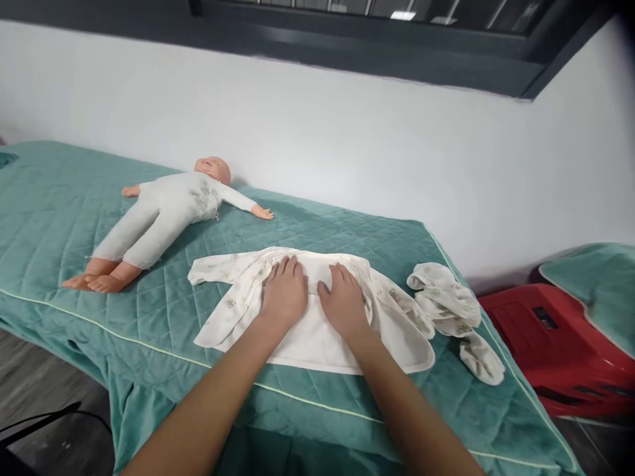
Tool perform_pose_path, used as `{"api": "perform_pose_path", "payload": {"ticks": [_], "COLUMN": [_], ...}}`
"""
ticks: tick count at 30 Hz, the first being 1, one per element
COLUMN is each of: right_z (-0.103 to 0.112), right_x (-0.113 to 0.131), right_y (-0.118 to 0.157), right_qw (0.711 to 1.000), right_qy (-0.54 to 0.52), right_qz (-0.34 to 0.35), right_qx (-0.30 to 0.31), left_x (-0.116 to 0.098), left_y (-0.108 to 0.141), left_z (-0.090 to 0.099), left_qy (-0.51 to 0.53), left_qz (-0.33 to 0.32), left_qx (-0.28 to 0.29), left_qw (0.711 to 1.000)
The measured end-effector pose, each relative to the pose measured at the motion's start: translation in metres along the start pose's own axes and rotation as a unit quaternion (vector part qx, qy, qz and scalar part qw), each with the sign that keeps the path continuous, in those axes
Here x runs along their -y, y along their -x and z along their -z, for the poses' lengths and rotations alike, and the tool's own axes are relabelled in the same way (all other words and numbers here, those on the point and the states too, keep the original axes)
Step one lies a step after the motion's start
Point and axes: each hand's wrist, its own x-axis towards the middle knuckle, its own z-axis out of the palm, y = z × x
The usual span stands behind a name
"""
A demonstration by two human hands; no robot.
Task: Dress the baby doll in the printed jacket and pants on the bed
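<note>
A white baby jacket with small printed figures lies spread out on the green quilted cover, its front panels parted to either side. My left hand rests palm down on the upper middle of the jacket, fingers stretched out. Beside it, my right hand also lies on the cloth with its thumb apart from the fingers. Neither hand grips the fabric. To the right of the jacket is a crumpled pair of printed baby trousers, one leg reaching toward the bed's edge. Behind and left, a baby doll lies on its back.
The green quilted bedcover runs along a white wall below a dark window frame. Right of the bed stands a red plastic object partly under green cloth. A black cable shows at lower left.
</note>
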Motion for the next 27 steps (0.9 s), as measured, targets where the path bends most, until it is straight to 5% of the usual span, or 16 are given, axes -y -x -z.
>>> {"api": "perform_pose_path", "payload": {"ticks": [6, 12, 22, 27], "right_z": [0.002, -0.002, -0.01, -0.014], "right_x": [-0.007, -0.019, -0.048, -0.05], "right_y": [-0.017, -0.035, -0.109, -0.118], "right_qw": [0.994, 0.998, 0.995, 0.994], "right_qy": [0.089, 0.039, 0.022, 0.008], "right_qz": [-0.056, -0.058, -0.094, -0.066], "right_qx": [0.032, 0.007, 0.0, -0.087], "left_x": [0.006, 0.008, 0.019, 0.018], "left_y": [-0.022, -0.038, -0.122, -0.134], "left_z": [0.005, 0.009, -0.006, -0.022], "left_qy": [-0.006, -0.02, -0.032, -0.029], "left_qz": [0.069, 0.04, -0.003, 0.016], "left_qx": [0.004, -0.001, 0.008, -0.031], "left_qw": [0.998, 0.999, 0.999, 0.999]}}
